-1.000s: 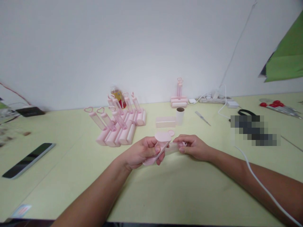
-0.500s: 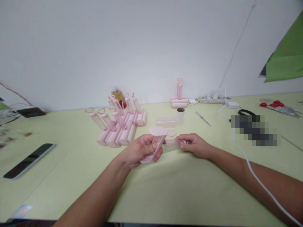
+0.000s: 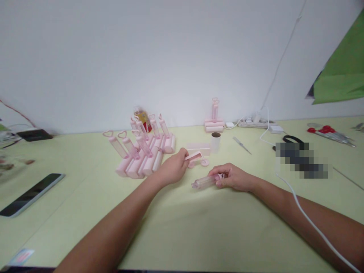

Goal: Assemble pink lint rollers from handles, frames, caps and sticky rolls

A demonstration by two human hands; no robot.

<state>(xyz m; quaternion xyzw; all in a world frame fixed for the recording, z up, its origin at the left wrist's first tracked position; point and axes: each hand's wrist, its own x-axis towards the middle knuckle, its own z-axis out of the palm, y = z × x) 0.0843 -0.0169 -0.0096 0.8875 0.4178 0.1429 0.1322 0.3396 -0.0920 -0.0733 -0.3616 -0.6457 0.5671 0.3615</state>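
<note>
My left hand (image 3: pixel 175 166) is closed on a pink bracket (image 3: pixel 193 155), low over the table beside a small pink disc (image 3: pixel 204 162). In my right hand (image 3: pixel 231 176) is a clear pink tube handle (image 3: pixel 205 182), held at its right end and pointing left, apart from the bracket. Behind my hands lie a pale pink block (image 3: pixel 199 149) and an upright white cylinder (image 3: pixel 215 143) with a dark opening. To the left, several pink rollers (image 3: pixel 137 165) stand in rows with heart-topped clear handles.
More pink rollers (image 3: pixel 214 125) stand by the wall. A tweezer-like tool (image 3: pixel 242 145), a power strip (image 3: pixel 256 123), red-handled scissors (image 3: pixel 327 130) and a black band (image 3: pixel 293 141) are right. A phone (image 3: pixel 32 194) lies left; a white cable (image 3: pixel 301 210) crosses my right forearm.
My left hand has moved away with the pink bracket and lowered it near the disc. The clear handle now shows whole in my right hand, apart from the bracket.
</note>
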